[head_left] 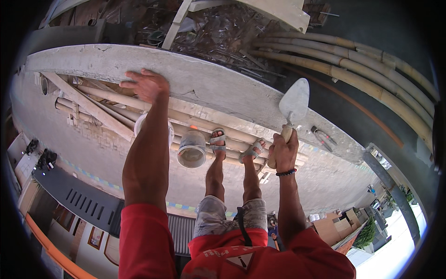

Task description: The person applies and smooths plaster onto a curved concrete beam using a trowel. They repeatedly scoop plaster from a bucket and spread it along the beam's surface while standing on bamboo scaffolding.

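Note:
My left hand (146,86) rests with fingers spread on the edge of a grey concrete beam (209,88). My right hand (283,149) grips the wooden handle of a pointing trowel (294,100), its pale blade over the beam. Red-handled pliers (323,138) lie on the beam just right of the trowel. A grey bucket (191,149) stands beside my sandalled feet on bamboo poles (237,130); another white bucket (139,123) is partly hidden behind my left forearm.
Long bamboo poles (353,79) and cluttered debris (200,37) lie beyond the beam. A wooden plank (93,107) slants at left. Far below are a paved street (83,153), parked motorbikes (45,159) and houses. A grey post (390,186) stands at right.

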Demonstrator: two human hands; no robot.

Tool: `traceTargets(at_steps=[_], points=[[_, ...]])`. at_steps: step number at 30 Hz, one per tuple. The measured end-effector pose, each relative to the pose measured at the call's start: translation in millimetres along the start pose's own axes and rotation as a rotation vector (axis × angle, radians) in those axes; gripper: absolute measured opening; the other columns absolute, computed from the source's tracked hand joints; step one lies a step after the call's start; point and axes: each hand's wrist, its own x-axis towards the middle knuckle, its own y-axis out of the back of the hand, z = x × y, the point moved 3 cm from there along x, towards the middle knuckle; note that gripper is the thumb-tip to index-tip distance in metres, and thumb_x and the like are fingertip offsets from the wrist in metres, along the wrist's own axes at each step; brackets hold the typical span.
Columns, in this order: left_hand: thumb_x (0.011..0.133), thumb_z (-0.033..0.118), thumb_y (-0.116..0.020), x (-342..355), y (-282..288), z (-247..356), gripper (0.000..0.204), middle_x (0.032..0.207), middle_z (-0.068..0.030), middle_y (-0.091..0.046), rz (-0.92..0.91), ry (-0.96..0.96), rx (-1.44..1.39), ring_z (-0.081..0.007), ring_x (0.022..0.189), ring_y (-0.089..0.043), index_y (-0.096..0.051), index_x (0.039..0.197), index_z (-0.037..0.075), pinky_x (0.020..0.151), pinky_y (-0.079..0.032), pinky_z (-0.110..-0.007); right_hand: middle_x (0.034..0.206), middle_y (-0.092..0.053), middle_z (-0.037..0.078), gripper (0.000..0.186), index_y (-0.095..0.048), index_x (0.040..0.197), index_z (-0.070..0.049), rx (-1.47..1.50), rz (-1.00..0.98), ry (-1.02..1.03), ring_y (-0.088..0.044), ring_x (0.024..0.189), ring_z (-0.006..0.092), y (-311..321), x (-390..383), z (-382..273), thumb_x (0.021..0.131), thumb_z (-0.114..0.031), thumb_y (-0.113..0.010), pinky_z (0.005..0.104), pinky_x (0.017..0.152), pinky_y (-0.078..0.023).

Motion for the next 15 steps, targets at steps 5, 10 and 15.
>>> traceTargets(at_steps=[5,10,15], points=[[0.100,0.035,-0.033,0,-5,-3,0.062,0.150,-0.0386,-0.006,0.013,-0.007,0.007,-0.0484,0.109,-0.057,-0.018,0.149,0.001,0.090,-0.049,-0.050,0.069,-0.050,0.005,0.019,-0.049,0.105,-0.003,0.165,0.119,-0.151,-0.049,0.046,0.0141,29,17,24,0.087,-0.006,-0.056,0.0276,0.039,-0.044],[0.099,0.036,-0.031,-2,-3,3,0.062,0.150,-0.0386,-0.005,-0.014,-0.021,-0.033,-0.0488,0.111,-0.055,-0.018,0.149,0.000,0.090,-0.050,-0.051,0.071,-0.053,0.007,0.026,-0.047,0.109,0.001,-0.126,-0.397,0.032,-0.051,0.044,0.0138,-109,-15,-28,0.087,-0.007,-0.058,0.0291,0.040,-0.042],[0.099,0.035,-0.031,1,5,-3,0.062,0.150,-0.0388,-0.005,-0.005,-0.010,-0.054,-0.0499,0.114,-0.054,-0.018,0.148,-0.002,0.090,-0.050,-0.052,0.072,-0.051,0.004,0.028,-0.046,0.116,-0.002,0.103,-0.149,0.018,-0.049,0.045,0.0116,-69,-14,-22,0.090,-0.008,-0.056,0.0271,0.040,-0.040]])
